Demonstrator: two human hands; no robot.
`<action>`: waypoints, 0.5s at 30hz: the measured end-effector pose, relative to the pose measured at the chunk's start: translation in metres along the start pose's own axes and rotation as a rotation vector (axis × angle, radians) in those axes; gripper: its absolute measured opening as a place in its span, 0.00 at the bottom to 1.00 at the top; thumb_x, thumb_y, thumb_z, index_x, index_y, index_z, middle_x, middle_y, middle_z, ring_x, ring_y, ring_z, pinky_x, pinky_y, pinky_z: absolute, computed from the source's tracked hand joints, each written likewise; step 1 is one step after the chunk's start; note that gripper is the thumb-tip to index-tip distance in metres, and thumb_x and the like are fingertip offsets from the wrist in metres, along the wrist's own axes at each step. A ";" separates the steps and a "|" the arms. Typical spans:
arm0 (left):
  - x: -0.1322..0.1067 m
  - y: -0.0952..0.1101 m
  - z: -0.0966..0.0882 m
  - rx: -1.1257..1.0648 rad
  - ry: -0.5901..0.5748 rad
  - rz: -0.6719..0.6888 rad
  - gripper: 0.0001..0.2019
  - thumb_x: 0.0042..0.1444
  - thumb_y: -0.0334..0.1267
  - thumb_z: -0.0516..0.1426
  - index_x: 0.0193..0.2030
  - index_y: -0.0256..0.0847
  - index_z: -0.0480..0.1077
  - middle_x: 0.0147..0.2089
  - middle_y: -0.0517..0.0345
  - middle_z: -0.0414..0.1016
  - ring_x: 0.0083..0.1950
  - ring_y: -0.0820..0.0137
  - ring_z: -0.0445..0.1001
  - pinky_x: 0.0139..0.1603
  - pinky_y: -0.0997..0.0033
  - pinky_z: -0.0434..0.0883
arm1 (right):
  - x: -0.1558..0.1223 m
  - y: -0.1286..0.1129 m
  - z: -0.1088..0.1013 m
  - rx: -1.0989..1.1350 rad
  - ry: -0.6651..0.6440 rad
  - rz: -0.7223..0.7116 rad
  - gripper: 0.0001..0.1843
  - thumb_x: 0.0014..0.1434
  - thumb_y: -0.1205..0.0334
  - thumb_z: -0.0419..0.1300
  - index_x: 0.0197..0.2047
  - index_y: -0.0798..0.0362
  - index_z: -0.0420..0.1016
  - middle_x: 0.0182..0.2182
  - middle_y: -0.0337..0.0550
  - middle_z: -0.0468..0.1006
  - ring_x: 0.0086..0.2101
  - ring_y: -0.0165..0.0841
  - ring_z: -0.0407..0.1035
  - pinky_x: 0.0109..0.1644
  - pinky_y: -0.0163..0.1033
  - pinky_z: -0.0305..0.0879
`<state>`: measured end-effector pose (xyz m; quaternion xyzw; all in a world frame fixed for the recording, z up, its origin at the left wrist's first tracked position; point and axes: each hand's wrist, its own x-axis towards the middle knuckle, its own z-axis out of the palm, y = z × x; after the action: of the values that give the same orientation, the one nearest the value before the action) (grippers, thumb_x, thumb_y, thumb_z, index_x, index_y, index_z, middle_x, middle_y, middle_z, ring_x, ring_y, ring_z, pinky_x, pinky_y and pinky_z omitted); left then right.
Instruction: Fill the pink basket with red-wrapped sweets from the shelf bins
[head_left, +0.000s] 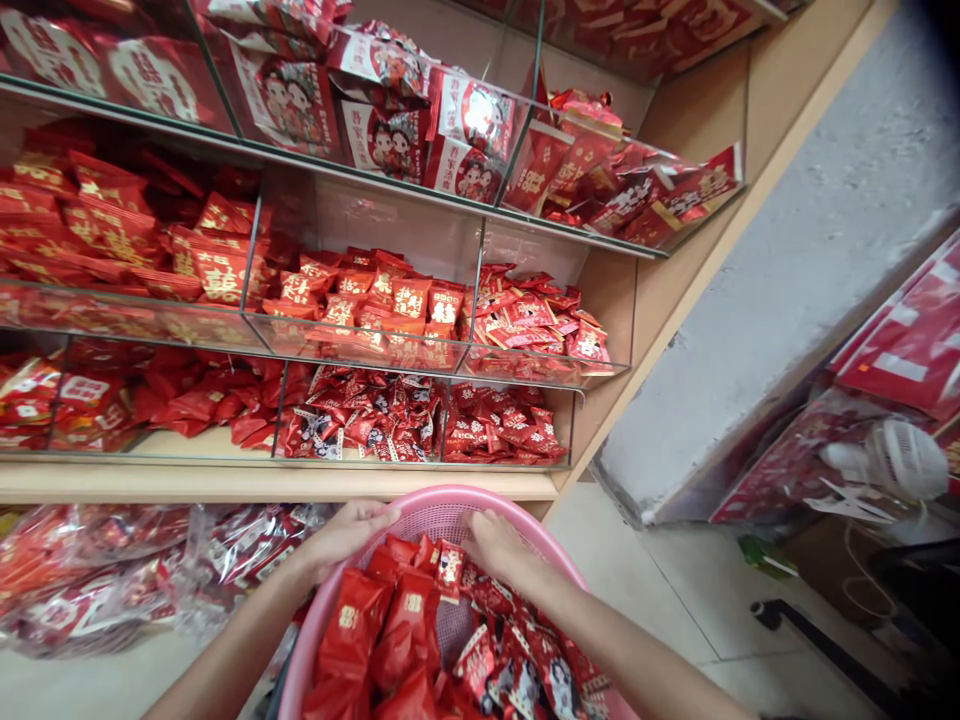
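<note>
A pink plastic basket [442, 503] sits low in the middle of the view, filled with several red candy packets [405, 620]. My left hand [346, 532] rests on the basket's far left rim, fingers curled over the edge. Inside the basket near its far rim, my right hand [501, 548] lies with fingers bent down among the red packets. Whether it holds one is hidden.
Glass-fronted shelves [360, 345] hold piles of red wrapped sweets in separate bins. Clear bags of red sweets [112, 575] lie on the floor at left. A grey wall [787, 290], a white fan [900, 460] and red boxes stand at right.
</note>
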<state>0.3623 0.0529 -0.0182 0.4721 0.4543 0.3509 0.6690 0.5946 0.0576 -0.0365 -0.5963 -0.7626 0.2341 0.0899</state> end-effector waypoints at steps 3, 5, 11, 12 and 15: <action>-0.001 0.002 0.002 -0.005 0.010 -0.004 0.18 0.39 0.50 0.64 0.24 0.34 0.72 0.19 0.60 0.74 0.18 0.75 0.66 0.21 0.76 0.62 | 0.005 -0.008 -0.005 -0.033 -0.010 -0.185 0.12 0.54 0.70 0.53 0.42 0.54 0.71 0.42 0.50 0.72 0.43 0.40 0.66 0.47 0.43 0.60; -0.002 0.004 0.003 -0.012 0.012 -0.008 0.18 0.38 0.50 0.64 0.23 0.34 0.72 0.18 0.61 0.73 0.17 0.75 0.65 0.20 0.76 0.61 | 0.010 -0.016 -0.006 -0.036 -0.042 -0.313 0.13 0.55 0.69 0.54 0.44 0.51 0.72 0.42 0.45 0.72 0.43 0.36 0.66 0.47 0.39 0.60; -0.002 0.005 0.003 -0.032 -0.006 -0.025 0.19 0.38 0.50 0.65 0.27 0.33 0.74 0.20 0.59 0.75 0.18 0.75 0.66 0.22 0.76 0.61 | 0.018 -0.030 -0.002 -0.094 -0.073 -0.467 0.14 0.57 0.70 0.51 0.43 0.51 0.73 0.41 0.43 0.74 0.40 0.33 0.67 0.45 0.35 0.61; -0.002 0.004 0.003 -0.036 -0.008 -0.026 0.19 0.38 0.50 0.65 0.27 0.33 0.74 0.20 0.59 0.75 0.18 0.75 0.66 0.22 0.76 0.62 | 0.018 -0.031 -0.002 -0.111 -0.075 -0.476 0.14 0.57 0.71 0.51 0.43 0.50 0.73 0.41 0.42 0.74 0.40 0.33 0.67 0.45 0.35 0.62; -0.002 0.003 0.003 -0.047 -0.009 -0.024 0.19 0.38 0.50 0.65 0.27 0.33 0.74 0.21 0.58 0.75 0.19 0.76 0.66 0.22 0.76 0.62 | 0.015 -0.033 -0.003 -0.165 -0.069 -0.485 0.14 0.56 0.71 0.52 0.42 0.50 0.73 0.41 0.42 0.74 0.39 0.33 0.67 0.43 0.35 0.62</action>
<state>0.3643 0.0513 -0.0149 0.4523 0.4485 0.3516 0.6860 0.5629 0.0668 -0.0204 -0.3932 -0.9023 0.1630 0.0684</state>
